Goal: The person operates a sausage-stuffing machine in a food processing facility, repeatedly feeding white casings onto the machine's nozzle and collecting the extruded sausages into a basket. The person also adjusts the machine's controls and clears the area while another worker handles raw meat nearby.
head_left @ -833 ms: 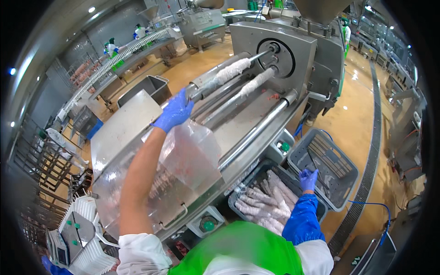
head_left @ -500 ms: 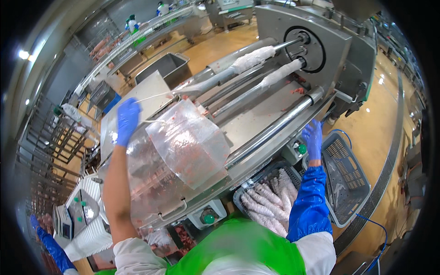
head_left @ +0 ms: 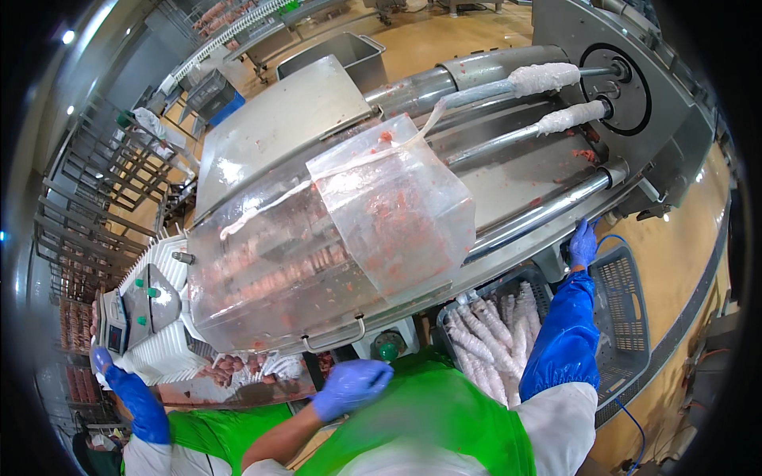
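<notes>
Head view | left hand (head_left: 352,389) hung loosely curled over green apron (head_left: 429,424) | right hand (head_left: 583,244) bent at machine (head_left: 520,170) near edge | holds couldn't be told | white casings (head_left: 544,78) sat on tubes (head_left: 496,145) toward far right corner

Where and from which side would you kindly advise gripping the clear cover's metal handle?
I'd probably grip the handle mid-bar, coming from the near side, where the left hand is: its U shape bows toward the person from the near edge of the clear cover.
</notes>
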Tool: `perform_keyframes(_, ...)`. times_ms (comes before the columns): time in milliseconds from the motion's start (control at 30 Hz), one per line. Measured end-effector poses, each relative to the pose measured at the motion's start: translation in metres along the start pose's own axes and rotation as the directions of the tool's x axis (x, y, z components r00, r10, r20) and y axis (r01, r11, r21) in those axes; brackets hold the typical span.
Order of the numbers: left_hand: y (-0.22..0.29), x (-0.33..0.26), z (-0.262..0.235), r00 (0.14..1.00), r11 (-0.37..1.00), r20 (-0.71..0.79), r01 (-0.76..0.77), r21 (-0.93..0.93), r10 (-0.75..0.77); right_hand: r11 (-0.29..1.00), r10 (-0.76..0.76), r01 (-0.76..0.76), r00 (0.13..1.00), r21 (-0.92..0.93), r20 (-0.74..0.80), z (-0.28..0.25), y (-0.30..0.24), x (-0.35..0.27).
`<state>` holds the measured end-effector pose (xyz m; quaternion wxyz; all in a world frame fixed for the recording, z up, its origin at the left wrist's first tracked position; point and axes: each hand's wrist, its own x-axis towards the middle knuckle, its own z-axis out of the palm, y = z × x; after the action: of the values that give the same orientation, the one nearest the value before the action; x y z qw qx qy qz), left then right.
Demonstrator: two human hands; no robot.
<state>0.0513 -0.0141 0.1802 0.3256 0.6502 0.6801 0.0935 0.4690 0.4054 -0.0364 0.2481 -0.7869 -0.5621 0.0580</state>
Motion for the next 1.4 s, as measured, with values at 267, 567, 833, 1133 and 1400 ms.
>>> perform_keyframes(267, -0.078, 0.064, 0.077, 0.913, 0.959, 0.301, 0.235, 0.159, -0.274, 0.994, -0.107, 0.106, 0.989, -0.021, -0.102, -0.002, 0.006, -0.019)
perform_keyframes(567, -0.102, 0.079, 0.085, 0.84, 0.943, 0.44, 0.23, 0.242, -0.317, 0.995, -0.028, 0.008, 0.978, -0.095, -0.208, 0.006, -0.001, -0.029)
perform_keyframes(833, -0.09, 0.09, 0.069, 0.829, 0.954, 0.5, 0.122, 0.273, -0.249, 0.995, -0.03, 0.005, 0.966, -0.097, -0.257, 0.014, 0.005, -0.025)
perform_keyframes(1133, -0.101, 0.089, 0.075, 0.84, 0.963, 0.5, 0.092, 0.252, -0.211, 0.997, -0.002, -0.015, 0.973, -0.074, -0.229, 0.004, -0.003, -0.026)
perform_keyframes(1400, -0.104, 0.087, 0.075, 0.84, 0.976, 0.511, 0.097, 0.195, -0.186, 0.996, -0.037, 0.015, 0.968, -0.089, -0.248, 0.004, 0.0, -0.028)
